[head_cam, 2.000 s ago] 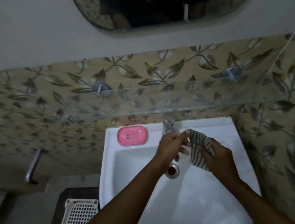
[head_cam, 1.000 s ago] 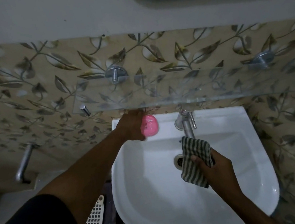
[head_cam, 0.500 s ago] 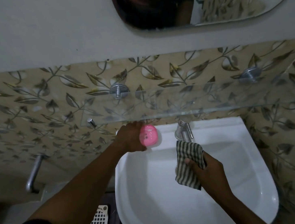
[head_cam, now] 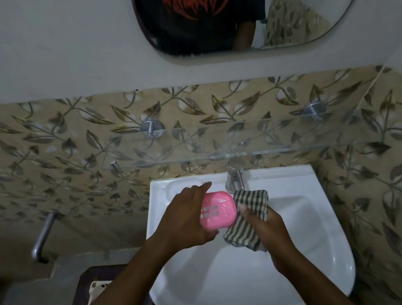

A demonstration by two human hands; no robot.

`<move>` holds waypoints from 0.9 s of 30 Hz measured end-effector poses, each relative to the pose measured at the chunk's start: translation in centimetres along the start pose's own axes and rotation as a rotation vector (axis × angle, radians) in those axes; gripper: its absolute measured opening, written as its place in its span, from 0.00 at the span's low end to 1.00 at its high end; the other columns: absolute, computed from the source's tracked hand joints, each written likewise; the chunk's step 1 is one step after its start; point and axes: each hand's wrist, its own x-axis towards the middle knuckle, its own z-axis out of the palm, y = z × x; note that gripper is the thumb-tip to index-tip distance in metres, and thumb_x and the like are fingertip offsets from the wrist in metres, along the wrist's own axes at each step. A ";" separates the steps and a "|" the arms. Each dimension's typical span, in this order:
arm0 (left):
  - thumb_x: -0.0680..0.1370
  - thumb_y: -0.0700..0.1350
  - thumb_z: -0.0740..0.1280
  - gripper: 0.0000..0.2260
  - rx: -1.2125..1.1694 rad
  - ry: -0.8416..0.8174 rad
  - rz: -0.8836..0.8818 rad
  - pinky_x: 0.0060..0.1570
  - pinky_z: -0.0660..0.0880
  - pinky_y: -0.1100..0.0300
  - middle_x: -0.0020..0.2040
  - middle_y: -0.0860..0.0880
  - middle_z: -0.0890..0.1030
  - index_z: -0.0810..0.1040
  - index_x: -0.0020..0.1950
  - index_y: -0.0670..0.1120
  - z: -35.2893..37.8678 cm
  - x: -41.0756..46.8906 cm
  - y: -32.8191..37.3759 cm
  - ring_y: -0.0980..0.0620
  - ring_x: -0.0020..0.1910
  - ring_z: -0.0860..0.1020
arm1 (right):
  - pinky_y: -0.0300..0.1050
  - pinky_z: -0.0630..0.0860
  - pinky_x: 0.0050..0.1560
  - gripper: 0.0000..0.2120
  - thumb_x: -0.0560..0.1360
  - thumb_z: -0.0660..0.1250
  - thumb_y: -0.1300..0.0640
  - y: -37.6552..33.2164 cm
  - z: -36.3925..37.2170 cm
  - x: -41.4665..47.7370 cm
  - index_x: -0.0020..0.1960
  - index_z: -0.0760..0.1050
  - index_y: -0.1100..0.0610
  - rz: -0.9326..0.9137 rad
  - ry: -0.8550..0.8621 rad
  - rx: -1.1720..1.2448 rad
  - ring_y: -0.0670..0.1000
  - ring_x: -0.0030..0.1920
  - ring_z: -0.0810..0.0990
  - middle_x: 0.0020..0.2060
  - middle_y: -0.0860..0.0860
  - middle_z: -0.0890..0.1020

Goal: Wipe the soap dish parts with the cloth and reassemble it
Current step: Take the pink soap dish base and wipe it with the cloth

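Observation:
A pink plastic soap dish (head_cam: pixel 220 209) with small slots in its face is held in my left hand (head_cam: pixel 188 218) above the left part of the white sink (head_cam: pixel 317 234). My fingers wrap its left side and top edge. Right beside it, my right hand (head_cam: pixel 261 221) grips a striped grey and white cloth (head_cam: pixel 248 219), which hangs down over the basin. The cloth's upper edge touches the dish's right side. I cannot tell whether the dish's parts are apart or together.
A metal tap (head_cam: pixel 234 180) stands at the sink's back rim. A glass shelf (head_cam: pixel 245 143) juts out above it, under a mirror (head_cam: pixel 251 5). A white perforated basket (head_cam: pixel 96 291) sits low at the left, and a metal pipe (head_cam: pixel 42 236) sticks out of the tiled wall.
My left hand left the cloth, reached the sink's back left corner, and has lifted the pink soap dish over the basin. The cloth in my right hand now meets it.

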 end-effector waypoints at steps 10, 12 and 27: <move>0.56 0.69 0.77 0.55 -0.561 0.269 -0.066 0.70 0.64 0.61 0.74 0.53 0.66 0.58 0.76 0.51 -2.3 -1.4 2.9 0.56 0.72 0.66 | 0.50 0.81 0.44 0.14 0.69 0.76 0.60 -1.4 -2.0 -2.2 0.54 0.79 0.57 0.110 -0.036 0.270 0.56 0.44 0.86 0.45 0.55 0.87; 0.58 0.72 0.73 0.52 -1.068 0.433 -0.220 0.66 0.69 0.59 0.71 0.48 0.71 0.62 0.75 0.48 -1.4 -1.6 4.2 0.51 0.70 0.70 | 0.49 0.81 0.43 0.13 0.69 0.76 0.61 -1.8 -1.9 -2.9 0.52 0.80 0.58 0.113 0.007 0.343 0.56 0.44 0.86 0.44 0.56 0.87; 0.65 0.77 0.59 0.44 -2.241 0.457 -0.549 0.67 0.64 0.32 0.56 0.36 0.81 0.79 0.64 0.43 0.0 0.0 7.9 0.35 0.55 0.79 | 0.43 0.78 0.40 0.14 0.68 0.74 0.43 -3.2 -2.0 -7.6 0.42 0.80 0.53 -0.158 0.278 -0.212 0.48 0.40 0.83 0.37 0.48 0.85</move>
